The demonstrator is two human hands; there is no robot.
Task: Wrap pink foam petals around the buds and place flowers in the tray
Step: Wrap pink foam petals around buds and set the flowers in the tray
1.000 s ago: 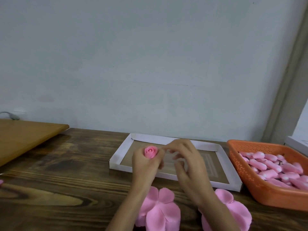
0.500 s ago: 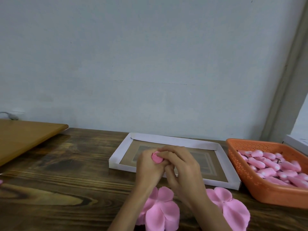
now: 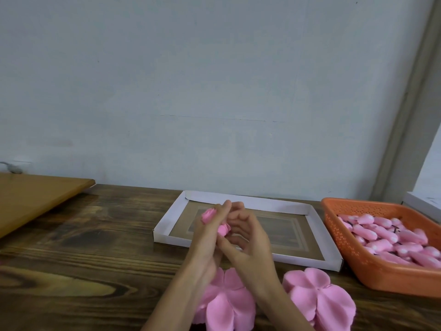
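My left hand (image 3: 210,232) holds a small pink foam flower (image 3: 208,215) just above the near edge of the shallow white cardboard tray (image 3: 248,200). Its bloom points left past my fingers, and pink foam also shows between both hands. My right hand (image 3: 248,237) is pressed against the left, fingers curled round the flower's lower part. Two stacks of flat pink petal pieces lie on the table in front of me, one stack (image 3: 226,304) under my forearms and one stack (image 3: 318,295) to the right. The tray holds no flowers.
An orange perforated basket (image 3: 379,271) at the right holds several pink buds (image 3: 391,237). A lighter wooden board (image 3: 35,197) lies at the far left on the dark wooden table (image 3: 83,254). A pale wall stands close behind the tray.
The flower stood upright in my left hand with the right hand working at its side. Both hands then closed on it, and it now lies tilted to the left.
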